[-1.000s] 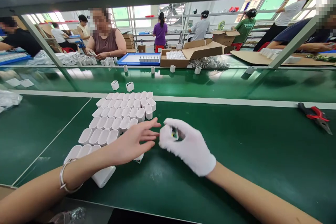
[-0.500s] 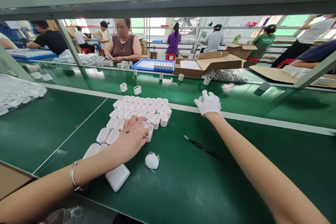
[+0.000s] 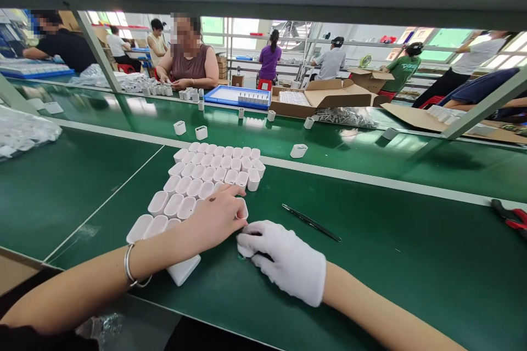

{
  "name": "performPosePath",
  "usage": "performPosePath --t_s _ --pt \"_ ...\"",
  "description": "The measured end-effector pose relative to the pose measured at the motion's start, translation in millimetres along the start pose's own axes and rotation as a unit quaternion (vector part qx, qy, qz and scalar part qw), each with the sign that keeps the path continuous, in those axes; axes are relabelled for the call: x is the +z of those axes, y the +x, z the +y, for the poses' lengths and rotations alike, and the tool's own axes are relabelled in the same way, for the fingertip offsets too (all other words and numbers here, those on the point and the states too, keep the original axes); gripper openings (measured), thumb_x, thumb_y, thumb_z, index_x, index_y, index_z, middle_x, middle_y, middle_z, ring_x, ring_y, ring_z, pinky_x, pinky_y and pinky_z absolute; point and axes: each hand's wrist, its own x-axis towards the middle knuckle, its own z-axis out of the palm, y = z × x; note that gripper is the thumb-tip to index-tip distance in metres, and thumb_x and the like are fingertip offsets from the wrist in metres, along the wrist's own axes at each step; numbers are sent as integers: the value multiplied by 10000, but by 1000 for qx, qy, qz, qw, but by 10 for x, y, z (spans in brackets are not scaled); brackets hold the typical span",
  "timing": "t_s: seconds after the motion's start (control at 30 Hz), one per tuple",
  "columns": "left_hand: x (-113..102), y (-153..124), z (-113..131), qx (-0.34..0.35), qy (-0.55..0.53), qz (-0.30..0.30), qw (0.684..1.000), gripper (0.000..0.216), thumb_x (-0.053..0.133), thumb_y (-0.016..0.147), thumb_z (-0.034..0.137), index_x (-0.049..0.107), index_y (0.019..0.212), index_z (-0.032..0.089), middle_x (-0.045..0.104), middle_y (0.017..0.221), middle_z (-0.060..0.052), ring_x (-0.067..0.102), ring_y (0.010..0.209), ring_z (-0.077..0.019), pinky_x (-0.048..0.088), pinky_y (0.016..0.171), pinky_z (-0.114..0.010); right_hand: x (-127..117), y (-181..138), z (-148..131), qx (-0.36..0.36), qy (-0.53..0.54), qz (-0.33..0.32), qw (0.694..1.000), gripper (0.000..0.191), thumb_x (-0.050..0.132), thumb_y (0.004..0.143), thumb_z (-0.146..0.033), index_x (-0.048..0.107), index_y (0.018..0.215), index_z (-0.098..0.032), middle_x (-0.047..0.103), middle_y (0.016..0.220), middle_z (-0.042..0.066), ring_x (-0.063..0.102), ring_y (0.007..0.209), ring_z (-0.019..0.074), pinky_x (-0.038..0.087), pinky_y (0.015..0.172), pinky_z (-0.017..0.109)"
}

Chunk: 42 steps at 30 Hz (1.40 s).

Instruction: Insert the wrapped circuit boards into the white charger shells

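Note:
My bare left hand (image 3: 220,211), with a silver bangle on the wrist, has thumb and finger around a white plastic housing (image 3: 242,207) at the near right of the group. Rows of similar open-topped white housings (image 3: 193,187) stand behind and left of it. In a white glove, my right hand (image 3: 284,260) bends its fingers over a small circuit board with a white dome (image 3: 244,253), mostly hidden under the fingers. Black tweezers (image 3: 312,222) lie to the right, apart from both hands. Under my left forearm a white plastic piece (image 3: 185,270) shows in part.
On the green belt beyond the white strip stand a white housing (image 3: 298,151) and several smaller ones. Red-and-black pliers (image 3: 510,216) lie at the right edge. A bag of white parts (image 3: 27,131) is at left. A metal beam (image 3: 263,0) crosses above; people work beyond.
My right hand has come back from the belt to the domed circuit board, leaving a white housing on the belt. My left hand stays at its housing. The view has shifted slightly.

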Motion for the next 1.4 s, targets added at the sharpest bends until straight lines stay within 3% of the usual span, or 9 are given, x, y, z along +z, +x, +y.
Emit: performPosePath --t_s 0.1,0.23,0.4,0.63,0.87,1.0,1.1,1.2,1.4 --pt "31 -45 42 -22 8 16 1000 101 628 776 233 603 868 200 564 1178 -76 522 1128 -279 498 829 -382 -30 -148 109 50 31 62 996 401 506 695 -51 593 1022 -265 584 1142 47 556 1081 218 482 829 345" --pt "83 -85 23 -87 54 19 995 614 670 757 307 400 1303 223 574 1191 -114 569 1086 -296 498 803 -379 157 -248 112 217 1 176 960 748 687 610 -253 442 1316 -271 564 1183 103 553 1099 307 499 828 443" --pt "121 -73 -19 -60 17 -5 998 555 695 720 273 522 1243 207 604 1112 -89 631 944 -273 508 767 -347 263 -232 132 225 -6 183 957 566 648 665 -185 522 1204 -303 651 847 23 626 847 250 522 679 377" --pt "70 -63 111 -127 20 -102 987 263 722 721 343 649 917 185 649 928 -71 633 892 -313 511 735 -396 150 -238 217 193 37 139 971 624 656 637 -133 518 1227 -281 658 1013 39 583 1039 268 513 829 433" --pt "75 -143 -95 -36 -20 -40 998 893 664 690 90 236 1443 307 375 1424 -88 526 1171 -291 500 879 -365 98 -177 157 183 13 207 961 245 576 706 -188 618 943 -232 648 724 8 625 697 190 513 667 331" --pt "-8 -80 -105 32 -85 -101 991 764 594 759 97 292 1424 319 450 1386 -36 424 1268 -244 407 1013 -361 53 -173 159 190 116 246 943 278 580 642 -188 578 919 -213 649 695 -14 591 598 141 521 608 291" --pt "-22 -43 -35 -8 -110 -99 989 621 617 797 223 395 1375 273 612 1045 -30 578 989 -216 476 856 -335 33 -160 148 241 246 254 904 295 608 587 -179 562 878 -202 654 677 -14 573 548 121 521 557 266" --pt "-22 -44 16 -36 -107 -120 986 398 717 709 324 623 1085 233 551 821 1 571 782 -197 473 674 -296 50 -117 113 278 380 254 845 280 646 588 -208 552 852 -193 673 699 9 601 564 126 514 525 255" --pt "19 -77 6 -45 -143 -94 984 267 722 623 249 480 717 188 517 1083 -37 568 845 -187 465 674 -293 93 -77 66 304 505 277 759 345 723 538 -226 555 838 -192 696 756 27 632 614 144 516 513 252"
